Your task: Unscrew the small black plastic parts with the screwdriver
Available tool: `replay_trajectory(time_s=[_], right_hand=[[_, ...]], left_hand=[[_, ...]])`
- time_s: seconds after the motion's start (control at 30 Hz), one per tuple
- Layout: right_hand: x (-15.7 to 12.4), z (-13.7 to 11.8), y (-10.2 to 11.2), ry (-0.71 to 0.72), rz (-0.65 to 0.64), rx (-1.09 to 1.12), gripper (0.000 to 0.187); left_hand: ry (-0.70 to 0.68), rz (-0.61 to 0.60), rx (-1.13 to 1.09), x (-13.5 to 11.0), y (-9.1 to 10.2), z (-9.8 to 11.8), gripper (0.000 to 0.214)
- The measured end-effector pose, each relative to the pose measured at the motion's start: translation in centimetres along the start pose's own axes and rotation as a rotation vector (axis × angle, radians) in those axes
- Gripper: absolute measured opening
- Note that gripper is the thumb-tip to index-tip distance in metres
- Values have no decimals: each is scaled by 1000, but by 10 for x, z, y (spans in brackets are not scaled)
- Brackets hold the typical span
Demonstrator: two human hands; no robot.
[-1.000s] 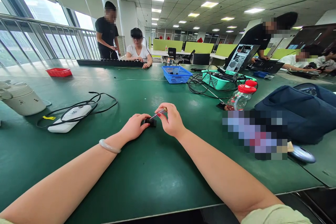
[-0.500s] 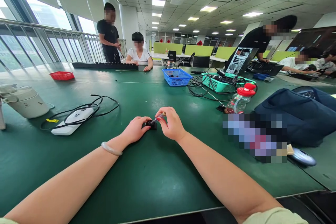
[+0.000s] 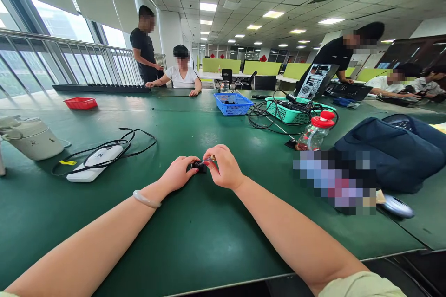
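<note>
A small black part (image 3: 198,166) lies on the green table (image 3: 195,241), and my left hand (image 3: 178,174) pinches it from the left. A pale bangle sits on that wrist. My right hand (image 3: 225,167) is closed round a thin screwdriver (image 3: 209,159) with a metal shaft and an amber end. Its tip meets the black part. Most of the tool is hidden behind my fingers.
A white device (image 3: 95,163) wrapped in black cable and a cream kettle (image 3: 28,137) lie to the left. A red-capped bottle (image 3: 313,133), a dark blue bag (image 3: 386,153), a blue basket (image 3: 232,102) and a green basket (image 3: 289,110) sit to the right. Other people work at the far side.
My right hand has lowered the screwdriver, so less of its shaft and end shows above my fingers. The view has drifted slightly. My left hand stays on the black part.
</note>
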State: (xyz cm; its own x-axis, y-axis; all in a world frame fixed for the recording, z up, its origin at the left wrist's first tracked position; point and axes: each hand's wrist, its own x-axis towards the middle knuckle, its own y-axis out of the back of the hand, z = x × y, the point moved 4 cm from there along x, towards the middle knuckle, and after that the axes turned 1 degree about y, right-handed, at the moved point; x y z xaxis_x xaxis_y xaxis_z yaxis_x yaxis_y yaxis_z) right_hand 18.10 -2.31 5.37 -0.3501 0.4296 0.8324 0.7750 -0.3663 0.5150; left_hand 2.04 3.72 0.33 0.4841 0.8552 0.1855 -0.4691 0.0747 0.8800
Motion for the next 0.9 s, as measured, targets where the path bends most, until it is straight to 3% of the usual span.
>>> replay_trajectory(time_s=[0.13,0.27,0.53,0.63,0.9], right_hand=[[1,-1,0,15,-31,-15,13],[3,-9,-4,122,-100,-55,11],[-2,-41,-34,419,-294,-185,14],[-6,-44,-42,440,-335,-226,12],[-6,-38,-37,376,-200,-178,12]], left_hand=[[-4,4,4,0,-1,-1,33],[-9,5,0,0,-1,-1,30],[-59,9,1,5,-11,-13,41],[-66,4,13,8,-14,-16,47],[-102,18,8,9,-14,-18,37]])
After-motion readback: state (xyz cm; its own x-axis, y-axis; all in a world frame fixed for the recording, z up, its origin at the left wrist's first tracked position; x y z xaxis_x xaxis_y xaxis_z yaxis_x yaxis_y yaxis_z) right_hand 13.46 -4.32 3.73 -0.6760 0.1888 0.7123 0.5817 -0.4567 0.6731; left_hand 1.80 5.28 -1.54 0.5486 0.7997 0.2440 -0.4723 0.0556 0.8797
